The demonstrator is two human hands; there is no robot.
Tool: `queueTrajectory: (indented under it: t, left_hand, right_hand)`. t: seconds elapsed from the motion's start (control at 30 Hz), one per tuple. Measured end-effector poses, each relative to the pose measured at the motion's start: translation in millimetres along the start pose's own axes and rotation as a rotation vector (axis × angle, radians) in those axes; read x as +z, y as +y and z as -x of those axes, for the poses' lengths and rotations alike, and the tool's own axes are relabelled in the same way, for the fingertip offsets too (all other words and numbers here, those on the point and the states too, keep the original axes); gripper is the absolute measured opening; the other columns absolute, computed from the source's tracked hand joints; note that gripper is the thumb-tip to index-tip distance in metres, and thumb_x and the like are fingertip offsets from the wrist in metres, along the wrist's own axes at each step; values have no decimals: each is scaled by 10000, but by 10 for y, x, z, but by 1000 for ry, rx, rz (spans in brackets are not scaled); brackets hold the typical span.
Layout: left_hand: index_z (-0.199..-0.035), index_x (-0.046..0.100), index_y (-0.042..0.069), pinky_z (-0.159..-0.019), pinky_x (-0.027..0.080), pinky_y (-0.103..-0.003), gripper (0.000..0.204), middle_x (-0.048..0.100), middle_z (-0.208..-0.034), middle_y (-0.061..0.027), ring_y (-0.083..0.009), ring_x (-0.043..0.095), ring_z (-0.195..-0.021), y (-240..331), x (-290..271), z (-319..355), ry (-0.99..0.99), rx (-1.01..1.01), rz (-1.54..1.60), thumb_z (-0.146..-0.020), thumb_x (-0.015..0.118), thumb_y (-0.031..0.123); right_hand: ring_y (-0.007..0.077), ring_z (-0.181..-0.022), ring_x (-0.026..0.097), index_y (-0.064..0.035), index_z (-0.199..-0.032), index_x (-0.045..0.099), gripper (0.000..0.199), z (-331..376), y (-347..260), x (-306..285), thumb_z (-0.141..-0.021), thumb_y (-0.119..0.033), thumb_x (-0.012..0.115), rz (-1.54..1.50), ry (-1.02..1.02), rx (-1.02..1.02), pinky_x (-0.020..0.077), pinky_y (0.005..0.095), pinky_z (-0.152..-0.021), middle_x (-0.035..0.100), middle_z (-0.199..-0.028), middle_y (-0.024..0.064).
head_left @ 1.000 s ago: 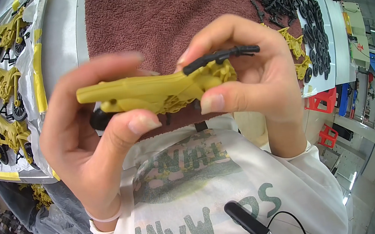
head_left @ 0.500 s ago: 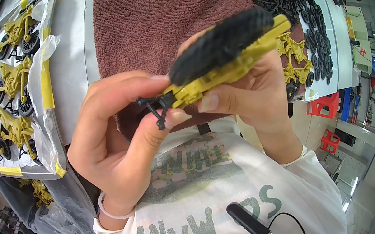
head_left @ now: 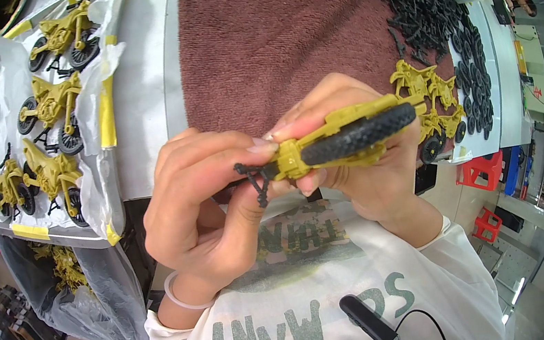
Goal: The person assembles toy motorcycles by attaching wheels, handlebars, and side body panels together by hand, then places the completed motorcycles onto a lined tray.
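Note:
Over the near edge of the brown towel, a yellow toy motorcycle [head_left: 293,160] is held between both hands with a black treaded wheel [head_left: 361,135] turned up toward me. My right hand [head_left: 378,179] grips its body from the right, thumb below and fingers behind. A small black forked part [head_left: 260,187] juts from the motorcycle's left end. My left hand [head_left: 201,211] pinches around that part's base with thumb and fingers, where it meets the yellow body. The fingertips partly hide the joint.
Several yellow motorcycles [head_left: 50,104] with black wheels stand on a paper-lined tray at left. A pile of black parts [head_left: 412,4] lies at the far right of the towel [head_left: 255,47], near black wheels [head_left: 471,79] and yellow bodies [head_left: 416,80]. A plastic-lined bin [head_left: 97,313] sits lower left.
The motorcycle has been lowered and tipped more level, its wheel now lying nearly horizontal. Both hands remain on it, and the left fingertips have closed in around the black part's base.

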State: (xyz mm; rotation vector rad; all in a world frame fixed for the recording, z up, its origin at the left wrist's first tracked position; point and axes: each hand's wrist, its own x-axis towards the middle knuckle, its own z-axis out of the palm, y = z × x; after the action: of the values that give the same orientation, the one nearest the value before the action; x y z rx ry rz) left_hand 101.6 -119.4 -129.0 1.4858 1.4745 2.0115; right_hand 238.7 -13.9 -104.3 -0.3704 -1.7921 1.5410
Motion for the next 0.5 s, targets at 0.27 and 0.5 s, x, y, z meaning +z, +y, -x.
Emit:
queueTrajectory:
  t: [0.27, 0.5]
  left_hand:
    - [-939, 650, -38, -769, 496, -307, 251, 689, -953, -152, -223, 644, -882, 126, -95, -104, -31, -340, 149, -700, 724, -59]
    - [-1039, 624, -30, -751, 489, -283, 318, 670, -978, -129, -200, 642, -890, 117, -179, -68, -87, -256, 126, -737, 723, -42]
  right_hand:
    - [150, -915, 634, 49, -1058, 640, 355, -50, -93, 34, -760, -43, 809, -177, 42, 204, 506, 256, -784, 644, -1060, 90]
    - [167, -819, 658, 54, -1040, 657, 381, -131, -192, -10, -742, -119, 822, 113, 6, -6, 506, 275, -752, 684, -910, 114]
